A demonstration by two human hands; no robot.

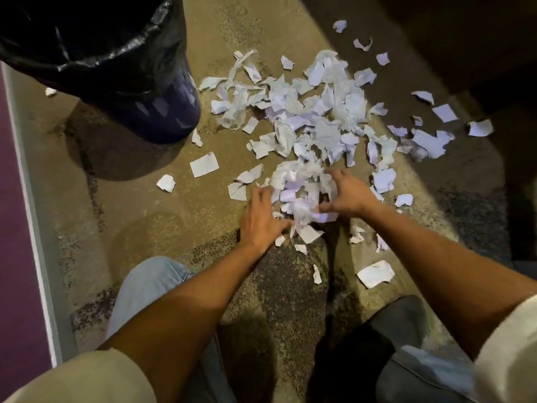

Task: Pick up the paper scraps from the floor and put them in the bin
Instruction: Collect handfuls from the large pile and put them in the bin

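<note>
Together, both hands (263,219) (347,196) cup a clump of paper scraps (302,196) on the floor (145,216).

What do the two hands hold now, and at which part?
The left hand and right hand cup a clump of paper scraps between them, pressing on its two sides, low over the floor.

1 bin (139,112), 2 hands, dozens of scraps (316,112).

bin (139,112): top cut off by the frame's upper left edge
right hand (347,196): fingertips blurred, perhaps buried in paper scraps (299,196)
</note>
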